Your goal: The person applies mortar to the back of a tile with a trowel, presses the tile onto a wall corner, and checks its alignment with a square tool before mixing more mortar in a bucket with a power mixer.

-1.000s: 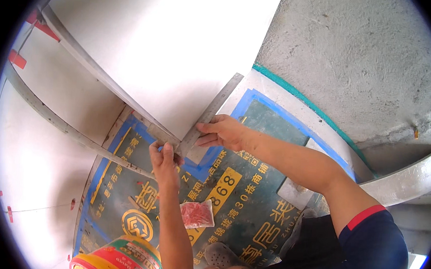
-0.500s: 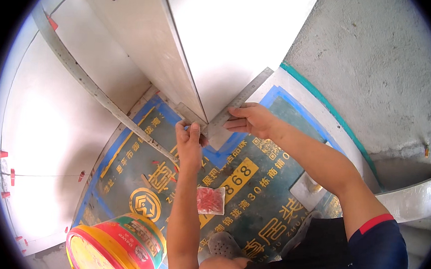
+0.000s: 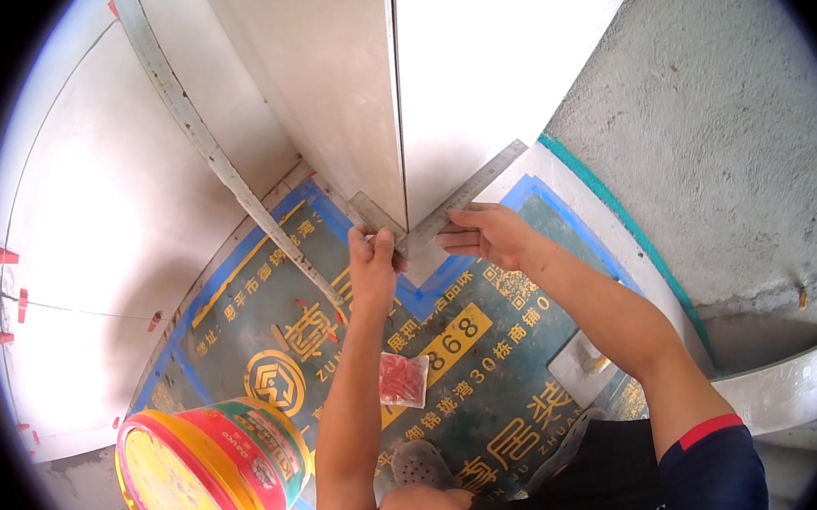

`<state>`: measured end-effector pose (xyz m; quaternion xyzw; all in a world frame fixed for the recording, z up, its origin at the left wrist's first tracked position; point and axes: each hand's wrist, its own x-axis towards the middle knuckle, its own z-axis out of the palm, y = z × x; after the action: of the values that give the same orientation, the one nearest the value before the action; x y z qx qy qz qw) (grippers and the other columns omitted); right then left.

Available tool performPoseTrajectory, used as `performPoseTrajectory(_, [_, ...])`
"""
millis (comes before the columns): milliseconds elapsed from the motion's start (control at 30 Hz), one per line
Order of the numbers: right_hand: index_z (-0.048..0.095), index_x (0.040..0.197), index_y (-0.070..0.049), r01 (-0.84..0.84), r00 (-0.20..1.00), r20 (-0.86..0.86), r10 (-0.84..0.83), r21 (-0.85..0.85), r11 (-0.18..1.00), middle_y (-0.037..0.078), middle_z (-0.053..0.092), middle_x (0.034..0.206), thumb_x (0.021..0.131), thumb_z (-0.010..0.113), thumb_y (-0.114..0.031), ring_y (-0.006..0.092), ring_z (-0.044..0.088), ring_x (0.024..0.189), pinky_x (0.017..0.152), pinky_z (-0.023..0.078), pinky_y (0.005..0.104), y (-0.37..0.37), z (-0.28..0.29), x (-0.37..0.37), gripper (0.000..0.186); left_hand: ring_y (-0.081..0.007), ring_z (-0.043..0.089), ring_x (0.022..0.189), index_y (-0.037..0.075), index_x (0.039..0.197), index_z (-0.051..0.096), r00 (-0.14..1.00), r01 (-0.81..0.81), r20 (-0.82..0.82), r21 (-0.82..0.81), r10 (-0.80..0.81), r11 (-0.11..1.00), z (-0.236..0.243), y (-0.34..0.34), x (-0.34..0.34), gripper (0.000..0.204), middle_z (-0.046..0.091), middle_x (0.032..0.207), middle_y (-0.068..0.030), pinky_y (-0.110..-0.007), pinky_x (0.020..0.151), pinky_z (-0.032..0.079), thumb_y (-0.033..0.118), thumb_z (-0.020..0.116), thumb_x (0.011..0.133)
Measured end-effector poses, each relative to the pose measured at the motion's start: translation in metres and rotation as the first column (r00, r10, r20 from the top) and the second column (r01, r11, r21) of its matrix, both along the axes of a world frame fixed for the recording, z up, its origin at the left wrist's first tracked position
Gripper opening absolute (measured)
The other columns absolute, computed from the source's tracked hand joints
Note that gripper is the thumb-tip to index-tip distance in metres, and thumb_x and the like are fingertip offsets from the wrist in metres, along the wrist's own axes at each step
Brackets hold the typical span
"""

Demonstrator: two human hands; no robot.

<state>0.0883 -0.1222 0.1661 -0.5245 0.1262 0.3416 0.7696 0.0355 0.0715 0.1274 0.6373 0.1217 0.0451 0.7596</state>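
A metal try square [image 3: 484, 179] lies level against the foot of a tile-clad outside corner [image 3: 404, 152]. One leg runs along the bright right face, the shorter leg along the beige left face. My left hand [image 3: 373, 264] pinches the square's short leg close to the corner, thumb on top. My right hand [image 3: 496, 236] is at the long leg, its thumb and forefinger closed on the near edge and the other fingers bent beneath. Below my hands, a clear bag of red plastic tile wedges [image 3: 403, 382] rests on the printed dark green floor sheet [image 3: 326, 372].
A long metal straightedge [image 3: 211, 146] slants from the left tiled wall to the floor. A yellow and red bucket [image 3: 218, 463] stands lower left. A flat trowel [image 3: 585, 369] lies right of the bag. Red wedges [image 3: 23, 306] stick from wall joints; rough grey wall [image 3: 715, 134] at right.
The view has shifted, so the corner and straightedge appear further right. Both hands keep their hold on the square against the corner.
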Motion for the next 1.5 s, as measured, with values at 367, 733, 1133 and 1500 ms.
performPoseTrajectory(367, [0.052,0.11,0.005,0.004,1.0,-0.004,-0.004,-0.019,1.0,0.015,0.06,0.104,0.089,0.057,-0.017,0.025,0.064,0.093,0.082,0.053,0.0354,0.002,0.003,-0.002,0.031,-0.0113,0.048,0.053,0.002,0.101,0.04,1.0,0.013,0.007,0.009,-0.013,1.0,0.002,0.001,0.0,0.024,0.049,0.069,-0.003,-0.026,0.049,0.039,0.022,0.05,0.093])
performPoseTrajectory(733, [0.053,0.11,0.005,0.009,1.0,0.019,-0.008,-0.053,0.999,0.015,0.06,0.105,0.09,0.055,-0.017,0.026,0.064,0.091,0.081,0.053,0.036,0.002,-0.003,-0.002,0.03,-0.0099,0.046,0.052,0.004,0.1,0.036,1.0,-0.011,-0.008,0.036,0.011,0.999,0.002,-0.003,0.002,0.018,0.05,0.072,-0.0047,-0.024,0.044,0.038,0.017,0.047,0.094])
performPoseTrajectory(1133, [0.053,0.113,0.005,-0.008,1.0,-0.009,0.008,-0.072,0.997,0.017,0.061,0.106,0.09,0.055,-0.018,0.0271,0.063,0.094,0.083,0.052,0.0377,0.01,-0.006,-0.007,0.033,-0.0074,0.043,0.054,0.005,0.105,0.038,0.999,0.023,-0.046,-0.019,-0.024,1.0,0.004,0.002,0.003,0.019,0.048,0.073,-0.0021,-0.022,0.044,0.036,0.015,0.047,0.092])
performPoseTrajectory(1500, [0.054,0.112,0.005,-0.004,1.0,-0.004,0.004,-0.083,0.997,0.018,0.062,0.103,0.089,0.058,-0.025,0.0269,0.064,0.089,0.076,0.053,0.0372,0.002,-0.017,-0.017,0.038,-0.0081,0.042,0.054,0.004,0.114,0.037,0.994,0.091,0.068,-0.021,-0.089,0.996,-0.011,-0.002,-0.011,0.027,0.05,0.077,-0.0045,-0.023,0.044,0.034,0.017,0.048,0.093])
